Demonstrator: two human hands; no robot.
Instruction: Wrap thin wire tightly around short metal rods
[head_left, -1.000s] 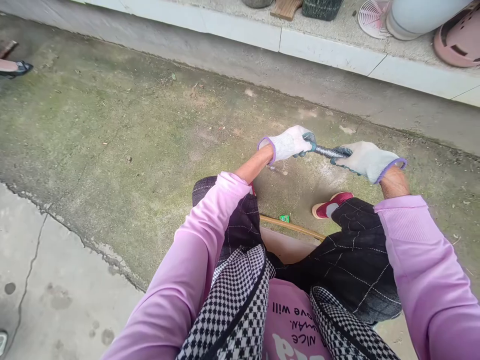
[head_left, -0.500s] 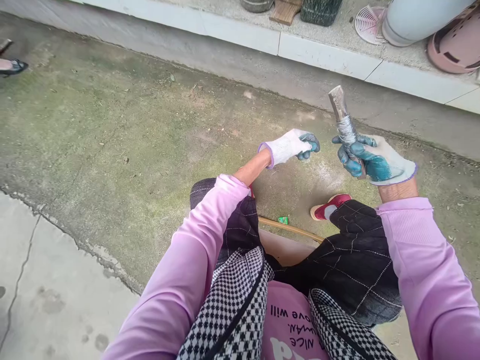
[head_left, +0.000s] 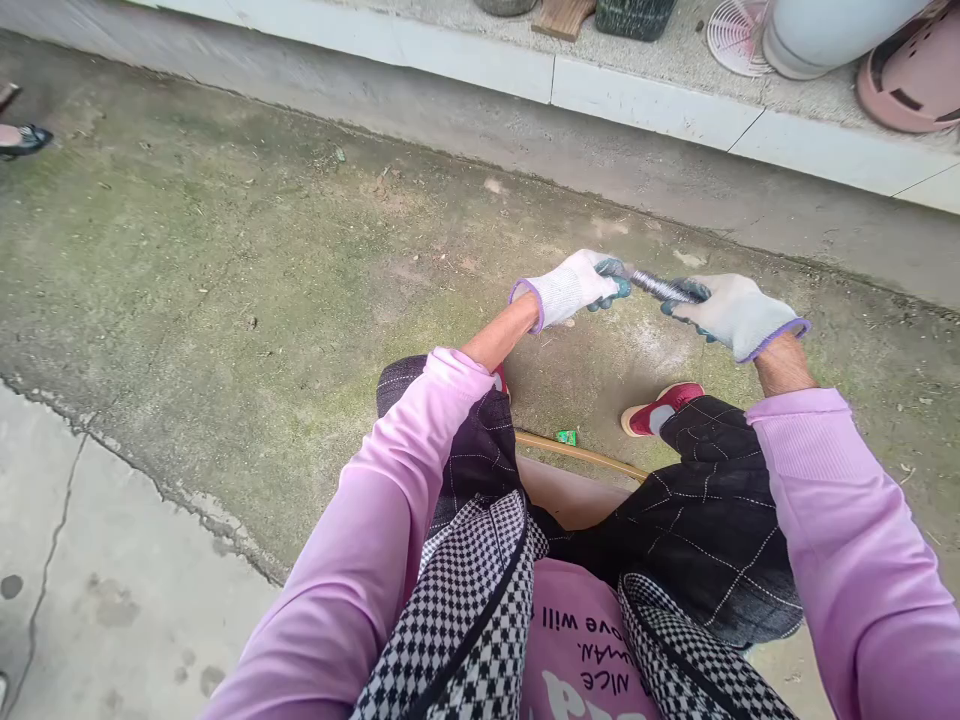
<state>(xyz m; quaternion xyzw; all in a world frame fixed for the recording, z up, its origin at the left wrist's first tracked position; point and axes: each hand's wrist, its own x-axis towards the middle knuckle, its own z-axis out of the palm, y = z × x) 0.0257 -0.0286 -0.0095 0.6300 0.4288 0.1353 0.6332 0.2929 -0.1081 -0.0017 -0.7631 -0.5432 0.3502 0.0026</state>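
Both my hands wear white knit gloves with blue-green coated fingers. Between them lies a short flat-ended bar point(head_left: 660, 287), bound round its middle with something silvery, wire or tape. My right hand point(head_left: 735, 305) is closed around one end, back of the glove upward. At the other end the fingers of my left hand point(head_left: 581, 288) are curled, and they cover the bar's flat tip. The bar is nearly level, sloping slightly down to the right. Whether anything else is in the left fingers is hidden.
Beneath the hands is mossy concrete point(head_left: 300, 250). A tiled ledge point(head_left: 637, 100) runs behind, bearing a pink bucket-like container point(head_left: 911, 75), a pale cylinder point(head_left: 825, 35) and a round pink grille point(head_left: 739, 38). A green wrapper point(head_left: 566, 437) lies between my feet. Another person's shoe point(head_left: 28, 140) is at left.
My right hand has turned over and moved slightly left, swinging the bar from upright to nearly level. Its flat end now meets my left hand, which has barely moved.
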